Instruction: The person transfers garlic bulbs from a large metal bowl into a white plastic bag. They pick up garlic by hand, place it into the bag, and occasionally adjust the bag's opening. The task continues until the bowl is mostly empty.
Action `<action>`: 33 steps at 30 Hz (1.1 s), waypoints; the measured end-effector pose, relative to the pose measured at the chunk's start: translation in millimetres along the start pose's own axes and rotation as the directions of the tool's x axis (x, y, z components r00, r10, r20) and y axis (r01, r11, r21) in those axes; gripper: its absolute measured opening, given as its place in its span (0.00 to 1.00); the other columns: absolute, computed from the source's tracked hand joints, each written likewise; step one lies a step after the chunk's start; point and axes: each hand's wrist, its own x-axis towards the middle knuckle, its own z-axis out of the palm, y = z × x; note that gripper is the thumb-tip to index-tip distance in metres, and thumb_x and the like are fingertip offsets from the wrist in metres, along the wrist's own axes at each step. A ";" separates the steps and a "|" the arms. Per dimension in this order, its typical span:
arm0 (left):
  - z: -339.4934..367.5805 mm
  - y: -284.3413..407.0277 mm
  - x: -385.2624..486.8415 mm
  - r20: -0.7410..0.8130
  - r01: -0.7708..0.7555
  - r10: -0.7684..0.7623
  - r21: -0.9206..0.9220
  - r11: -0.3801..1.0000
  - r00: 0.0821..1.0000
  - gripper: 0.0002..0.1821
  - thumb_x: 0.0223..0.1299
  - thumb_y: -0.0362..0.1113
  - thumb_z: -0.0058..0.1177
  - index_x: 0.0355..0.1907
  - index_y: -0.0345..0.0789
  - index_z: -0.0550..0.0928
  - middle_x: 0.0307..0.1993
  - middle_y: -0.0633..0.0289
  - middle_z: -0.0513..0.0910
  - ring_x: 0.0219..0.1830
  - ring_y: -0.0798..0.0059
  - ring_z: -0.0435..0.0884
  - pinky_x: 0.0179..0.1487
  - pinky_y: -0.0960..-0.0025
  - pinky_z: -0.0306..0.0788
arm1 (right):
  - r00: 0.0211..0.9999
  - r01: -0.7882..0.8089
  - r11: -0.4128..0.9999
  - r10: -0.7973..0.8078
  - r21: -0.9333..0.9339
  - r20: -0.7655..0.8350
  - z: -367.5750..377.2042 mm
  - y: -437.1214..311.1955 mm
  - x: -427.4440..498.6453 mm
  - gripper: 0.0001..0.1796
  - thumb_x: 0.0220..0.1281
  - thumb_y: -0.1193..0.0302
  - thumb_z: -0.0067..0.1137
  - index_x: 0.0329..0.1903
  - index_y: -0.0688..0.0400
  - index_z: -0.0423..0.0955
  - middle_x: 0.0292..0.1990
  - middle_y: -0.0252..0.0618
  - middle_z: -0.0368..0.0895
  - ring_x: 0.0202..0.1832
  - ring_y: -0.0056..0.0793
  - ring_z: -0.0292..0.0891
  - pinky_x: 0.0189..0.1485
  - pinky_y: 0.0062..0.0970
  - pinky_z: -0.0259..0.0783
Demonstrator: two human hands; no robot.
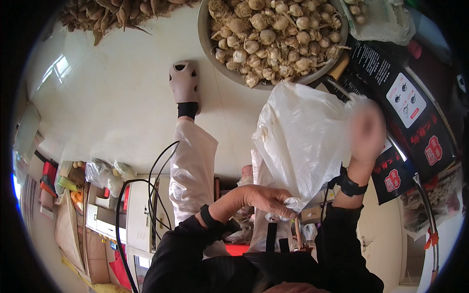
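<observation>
A translucent white plastic bag (300, 135) is stretched between my two hands, in front of my right leg. My left hand (273, 201) is closed on a bunched end of the bag, near my lap. Higher up and to the right, my right hand (366, 130) is at the bag's other side; it is blurred, but the plastic gathers at its fingers. Just beyond the bag stands a wide metal pan (256, 85) heaped with small bulbs (267, 36) that look like garlic, dry roots and stems still on some.
Brownish tubers (121, 13) lie piled on the pale tiled floor at the upper left. Black printed boxes (410, 110) and a curved metal tube (427, 205) stand at the right. Another plastic bag (384, 22) holds more bulbs. A black cable (119, 227) loops beside my left leg.
</observation>
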 end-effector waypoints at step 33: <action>-32.8 35.7 -36.2 -0.276 0.001 0.044 0.161 0.987 0.960 0.23 0.61 0.49 0.58 0.54 0.38 0.76 0.38 0.68 0.79 0.43 0.76 0.75 0.52 0.71 0.66 | 0.605 0.754 0.204 -0.587 -0.624 0.539 148.2 53.8 140.2 0.26 0.48 0.71 0.70 0.52 0.58 0.72 0.51 0.40 0.70 0.56 0.41 0.67 0.58 0.36 0.67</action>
